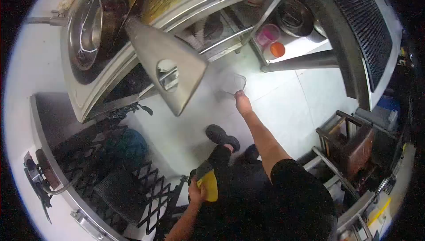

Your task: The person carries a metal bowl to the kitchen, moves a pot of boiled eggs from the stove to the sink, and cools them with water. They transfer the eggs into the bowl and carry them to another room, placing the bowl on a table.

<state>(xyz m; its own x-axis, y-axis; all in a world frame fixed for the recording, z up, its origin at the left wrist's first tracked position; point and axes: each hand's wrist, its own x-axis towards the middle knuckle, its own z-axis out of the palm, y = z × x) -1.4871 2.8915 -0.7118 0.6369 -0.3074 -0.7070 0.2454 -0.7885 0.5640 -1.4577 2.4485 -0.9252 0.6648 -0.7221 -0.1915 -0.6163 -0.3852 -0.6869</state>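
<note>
My right hand (242, 102), at the centre, is closed round the end of a thin wire-framed thing (239, 83), held out over the pale floor. What fills its frame is too blurred to tell. Lower and to the left, my left hand (196, 191) grips a yellow cloth (209, 186) close to my dark clothing. A large metal handle with an oval hole (190, 70) juts in from the upper left, nearer the camera than the floor.
Metal bowls (90, 30) rest on the counter at the upper left. A shelf at the upper right holds a pot (294, 17) and an orange-lidded container (277, 49). Black lattice (152, 192) stands lower left; a brown stool (359, 152) is at the right. My shoe (217, 133) is on the floor.
</note>
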